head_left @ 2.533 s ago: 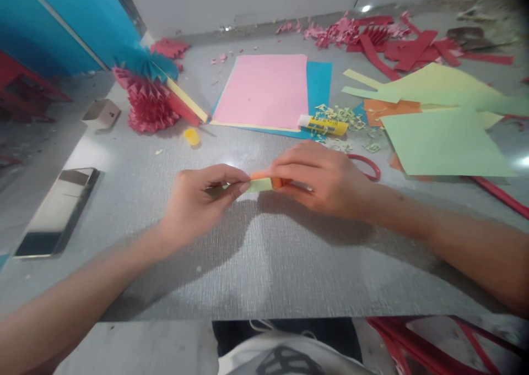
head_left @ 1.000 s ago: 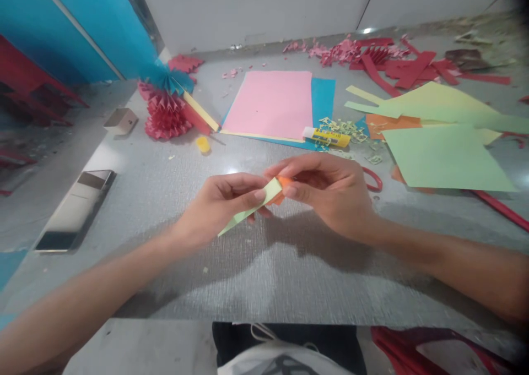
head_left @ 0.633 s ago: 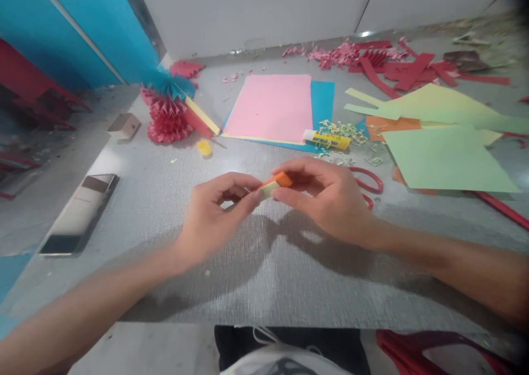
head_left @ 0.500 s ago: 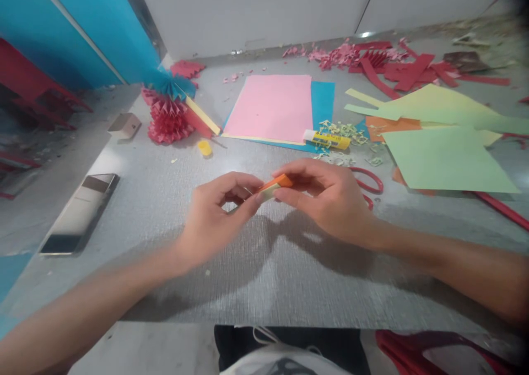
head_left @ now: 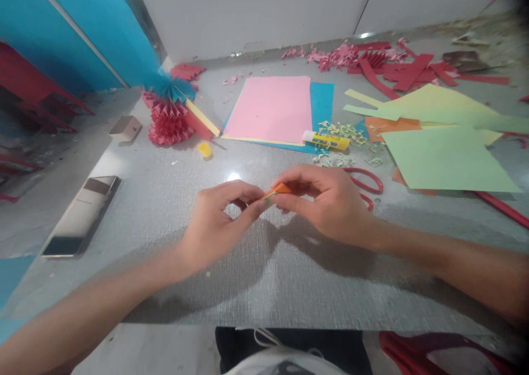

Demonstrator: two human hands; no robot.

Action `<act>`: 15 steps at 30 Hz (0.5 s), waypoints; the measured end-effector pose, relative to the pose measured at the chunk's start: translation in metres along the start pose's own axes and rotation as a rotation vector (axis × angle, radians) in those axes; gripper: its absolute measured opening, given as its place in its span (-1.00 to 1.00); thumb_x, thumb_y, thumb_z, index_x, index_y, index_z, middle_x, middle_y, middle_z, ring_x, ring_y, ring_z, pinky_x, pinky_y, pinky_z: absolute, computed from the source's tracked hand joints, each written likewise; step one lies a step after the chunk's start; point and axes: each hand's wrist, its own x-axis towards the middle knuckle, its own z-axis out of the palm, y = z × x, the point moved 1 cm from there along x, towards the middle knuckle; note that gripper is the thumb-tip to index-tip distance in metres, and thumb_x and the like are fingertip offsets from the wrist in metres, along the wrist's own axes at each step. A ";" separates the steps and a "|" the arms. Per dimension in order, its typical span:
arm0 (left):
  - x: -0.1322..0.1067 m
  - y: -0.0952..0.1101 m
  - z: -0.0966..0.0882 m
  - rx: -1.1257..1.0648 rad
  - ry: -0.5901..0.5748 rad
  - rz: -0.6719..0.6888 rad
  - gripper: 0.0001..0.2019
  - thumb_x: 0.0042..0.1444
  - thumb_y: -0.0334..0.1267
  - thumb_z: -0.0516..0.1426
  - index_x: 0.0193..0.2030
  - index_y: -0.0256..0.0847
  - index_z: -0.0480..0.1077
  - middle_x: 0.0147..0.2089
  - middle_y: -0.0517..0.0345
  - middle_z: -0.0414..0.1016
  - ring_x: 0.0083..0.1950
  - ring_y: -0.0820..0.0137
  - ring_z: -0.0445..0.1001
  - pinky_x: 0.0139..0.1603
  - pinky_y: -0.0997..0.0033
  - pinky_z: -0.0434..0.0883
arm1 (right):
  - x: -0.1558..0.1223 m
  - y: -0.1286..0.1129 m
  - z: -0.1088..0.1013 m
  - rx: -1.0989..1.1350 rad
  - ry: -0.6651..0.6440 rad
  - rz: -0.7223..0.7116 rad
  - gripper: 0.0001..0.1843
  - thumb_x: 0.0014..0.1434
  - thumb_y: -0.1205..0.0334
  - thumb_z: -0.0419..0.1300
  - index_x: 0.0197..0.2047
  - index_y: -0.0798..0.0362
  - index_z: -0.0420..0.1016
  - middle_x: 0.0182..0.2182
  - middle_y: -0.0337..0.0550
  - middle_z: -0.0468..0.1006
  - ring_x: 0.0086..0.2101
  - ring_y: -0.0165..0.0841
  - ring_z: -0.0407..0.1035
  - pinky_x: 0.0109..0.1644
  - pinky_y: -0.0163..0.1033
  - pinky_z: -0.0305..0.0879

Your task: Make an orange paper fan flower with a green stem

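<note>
A small folded piece of orange and pale green paper (head_left: 281, 188) is pinched between my two hands, above the middle of the grey table. My left hand (head_left: 225, 215) grips its left end between thumb and fingers. On the right end, my right hand (head_left: 326, 201) holds it the same way, hiding part of it. Red scissors handles (head_left: 367, 181) show just behind my right hand. An uncapped yellow glue stick (head_left: 328, 140) lies beyond, over the edge of a pink sheet of paper (head_left: 270, 108).
Pleated red and blue paper rosettes (head_left: 168, 119) stand at the back left near a yellow cap (head_left: 204, 150). A phone (head_left: 82, 215) and small box (head_left: 125, 129) lie on the left. Green sheets (head_left: 448, 160) and red paper scraps (head_left: 413, 72) cover the right.
Both hands have lowered slightly with the folded paper. The paper now shows more edge-on, with less of its pale green side in sight.
</note>
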 end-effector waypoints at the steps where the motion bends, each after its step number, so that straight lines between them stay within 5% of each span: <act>1: 0.000 0.000 0.000 0.040 0.001 0.030 -0.86 0.31 -0.22 0.20 -0.24 -0.20 0.53 -0.36 0.19 0.58 -0.38 0.49 0.50 -0.33 0.49 0.47 | 0.000 0.000 0.000 -0.023 -0.007 -0.012 -0.77 0.20 0.07 0.37 -0.18 0.05 0.62 -0.36 -0.17 0.65 -0.37 -0.36 0.52 -0.25 -0.25 0.49; 9: -0.005 -0.002 0.002 0.332 0.129 0.346 -0.93 0.30 -0.41 0.13 -0.19 -0.19 0.43 -0.30 0.18 0.57 -0.33 0.49 0.52 -0.35 0.50 0.43 | 0.000 0.000 -0.002 -0.202 -0.043 -0.255 -0.89 0.26 0.17 0.33 -0.18 0.01 0.61 -0.25 -0.15 0.67 -0.27 -0.34 0.53 -0.14 -0.25 0.45; 15: -0.005 0.003 0.002 0.310 0.101 0.384 -0.91 0.28 -0.41 0.15 -0.12 -0.19 0.43 -0.27 0.17 0.61 -0.32 0.47 0.57 -0.31 0.49 0.48 | -0.003 0.000 -0.003 -0.247 -0.028 -0.314 -0.92 0.30 0.24 0.27 -0.25 0.00 0.58 -0.36 -0.22 0.63 -0.36 -0.41 0.48 -0.25 -0.29 0.35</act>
